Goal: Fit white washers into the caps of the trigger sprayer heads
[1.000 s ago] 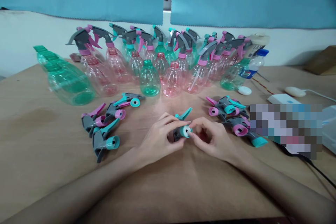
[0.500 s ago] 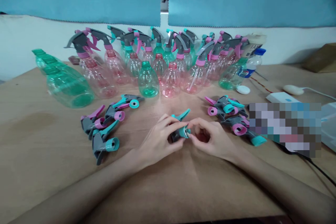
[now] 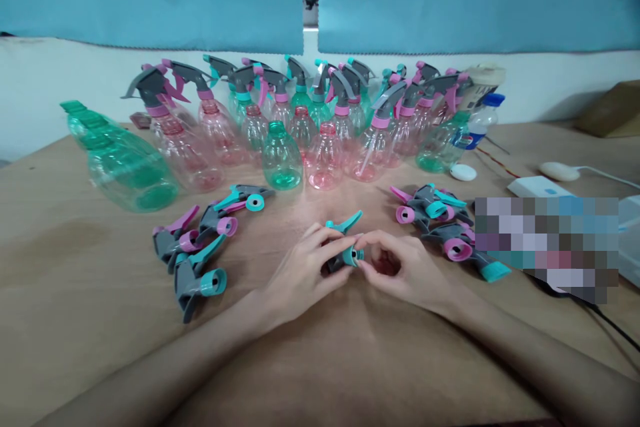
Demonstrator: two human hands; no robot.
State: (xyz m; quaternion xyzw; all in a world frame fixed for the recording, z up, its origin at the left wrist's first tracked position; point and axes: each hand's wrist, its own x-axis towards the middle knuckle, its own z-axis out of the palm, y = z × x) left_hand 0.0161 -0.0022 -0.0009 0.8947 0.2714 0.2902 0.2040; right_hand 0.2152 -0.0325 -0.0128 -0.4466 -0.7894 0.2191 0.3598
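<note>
My left hand (image 3: 300, 273) is closed around a grey and turquoise spray trigger head (image 3: 350, 255), low over the middle of the table. Its turquoise lever sticks out above my left fingers, and the round collar faces right. From that side my right hand (image 3: 415, 272) pinches at the turquoise collar with thumb and forefinger. Part of the head's grey body is hidden behind my left fingers. Loose trigger heads lie to either side, such as a turquoise-collared one (image 3: 214, 281) on the left and a pink-collared one (image 3: 456, 249) on the right.
Behind my hands stand several clear bottles, among them a green one (image 3: 283, 163) and a pink one (image 3: 326, 163), many with trigger heads fitted. Nested green bottles (image 3: 125, 173) lean at the left. A white disc (image 3: 463, 173), a drink bottle (image 3: 483, 123) and a cable are at the right.
The view has shifted slightly. Both hands stay at the spray trigger head, with the collar turned a little between the fingers.
</note>
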